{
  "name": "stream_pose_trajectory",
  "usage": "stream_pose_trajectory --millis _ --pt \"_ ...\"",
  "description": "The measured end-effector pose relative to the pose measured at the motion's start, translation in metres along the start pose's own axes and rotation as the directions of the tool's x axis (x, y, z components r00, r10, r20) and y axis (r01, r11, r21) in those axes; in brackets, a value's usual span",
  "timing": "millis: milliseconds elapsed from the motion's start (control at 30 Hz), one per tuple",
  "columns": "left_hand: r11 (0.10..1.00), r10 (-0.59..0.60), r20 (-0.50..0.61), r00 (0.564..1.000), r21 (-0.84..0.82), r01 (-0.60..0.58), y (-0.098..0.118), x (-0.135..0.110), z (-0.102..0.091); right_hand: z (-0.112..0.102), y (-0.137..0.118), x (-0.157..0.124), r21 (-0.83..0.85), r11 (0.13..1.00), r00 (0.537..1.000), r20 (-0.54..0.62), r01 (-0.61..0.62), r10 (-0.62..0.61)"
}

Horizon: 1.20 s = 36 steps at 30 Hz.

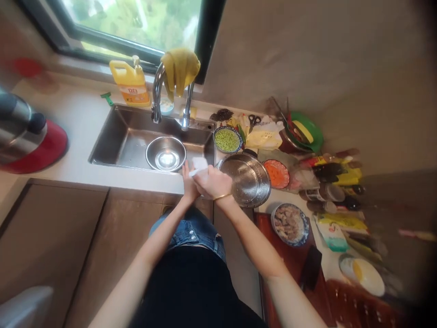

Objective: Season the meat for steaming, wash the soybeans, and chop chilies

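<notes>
In front of the sink edge, my right hand (218, 182), with a thin gold bracelet at the wrist, is closed on a crumpled white tissue (200, 165). My left hand (190, 183) is right beside it, touching or almost touching the tissue. Its visible fingers point up and are stretched out; the rest is partly hidden by the tissue and my right hand. Just beyond my hands, a round metal bowl (165, 154) stands in the sink (118, 136). Close to my right hand, a perforated steel strainer (244, 175) lies on the counter.
A tap (158, 91) with a yellow cloth (180, 68) stands behind the sink, beside a yellow detergent jug (131, 84). To the right are a bowl of green beans (227, 140), a plate of orange pieces (276, 173), a bowl of meat (288, 222) and a cleaver (311, 267).
</notes>
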<state>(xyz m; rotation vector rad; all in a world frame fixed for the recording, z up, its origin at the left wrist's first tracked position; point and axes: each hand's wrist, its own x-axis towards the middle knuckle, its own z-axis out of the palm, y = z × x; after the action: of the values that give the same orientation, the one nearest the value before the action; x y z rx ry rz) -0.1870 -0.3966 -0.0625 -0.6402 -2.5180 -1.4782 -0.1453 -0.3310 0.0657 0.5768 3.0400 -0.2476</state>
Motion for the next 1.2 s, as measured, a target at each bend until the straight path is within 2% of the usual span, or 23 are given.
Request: stream_pose_trajectory --millis 100,267,433,533,633,700,733,767,833,900,933,1000,1133,1167,1200 --pt "0.997 -0.021 -0.002 1.0 0.072 0.021 -0.001 0.001 0.0 0.004 -0.01 -0.003 -0.102 0.991 0.996 -0.024 -0.088 0.086" --pt "0.992 0.09 0.087 0.992 0.078 -0.097 -0.004 0.005 -0.001 0.026 -0.005 0.0 -0.114 0.989 0.969 -0.237 -0.096 0.066" --pt "0.977 0.192 0.167 0.967 0.062 -0.205 -0.008 0.008 -0.002 0.042 0.013 0.012 -0.118 0.992 0.962 -0.261 0.053 -0.082" --pt "0.972 0.211 0.216 0.953 0.055 -0.227 -0.009 0.01 -0.002 0.042 0.021 0.02 -0.131 0.975 0.953 -0.224 0.177 -0.203" --pt "0.966 0.235 0.286 0.929 0.035 -0.255 -0.011 0.014 -0.005 0.04 0.03 0.029 -0.155 0.931 0.924 -0.148 0.331 -0.353" --pt "0.954 0.275 0.356 0.893 0.013 -0.299 -0.013 0.019 -0.008 0.035 0.036 0.038 -0.162 0.87 0.875 -0.058 0.466 -0.48" --pt "0.947 0.296 0.396 0.869 -0.001 -0.322 -0.014 0.021 -0.009 0.031 0.038 0.044 -0.152 0.824 0.833 -0.003 0.546 -0.553" --pt "0.94 0.313 0.436 0.844 -0.016 -0.341 -0.014 0.024 -0.011 0.027 0.04 0.051 -0.135 0.766 0.777 0.055 0.628 -0.627" --pt "0.934 0.325 0.493 0.807 -0.037 -0.354 -0.014 0.028 -0.016 0.014 0.041 0.064 -0.091 0.624 0.629 0.18 0.776 -0.756" --pt "0.937 0.318 0.513 0.798 -0.042 -0.346 -0.014 0.031 -0.021 -0.002 0.039 0.073 -0.047 0.503 0.493 0.298 0.863 -0.818" --pt "0.938 0.315 0.512 0.799 -0.043 -0.343 -0.014 0.032 -0.022 -0.011 0.039 0.074 -0.024 0.471 0.451 0.335 0.882 -0.827" --pt "0.941 0.313 0.494 0.811 -0.045 -0.336 -0.014 0.031 -0.025 -0.025 0.04 0.071 0.045 0.457 0.418 0.334 0.888 -0.845" --pt "0.961 0.27 0.452 0.85 -0.07 -0.268 -0.015 0.028 -0.027 -0.037 0.055 0.052 0.233 0.435 0.411 0.149 0.87 -0.9" --pt "0.967 0.253 0.446 0.858 -0.08 -0.243 -0.015 0.028 -0.028 -0.038 0.062 0.048 0.265 0.444 0.433 0.103 0.856 -0.895" --pt "0.971 0.239 0.442 0.865 -0.091 -0.222 -0.014 0.028 -0.029 -0.038 0.072 0.046 0.286 0.476 0.482 0.053 0.832 -0.874"
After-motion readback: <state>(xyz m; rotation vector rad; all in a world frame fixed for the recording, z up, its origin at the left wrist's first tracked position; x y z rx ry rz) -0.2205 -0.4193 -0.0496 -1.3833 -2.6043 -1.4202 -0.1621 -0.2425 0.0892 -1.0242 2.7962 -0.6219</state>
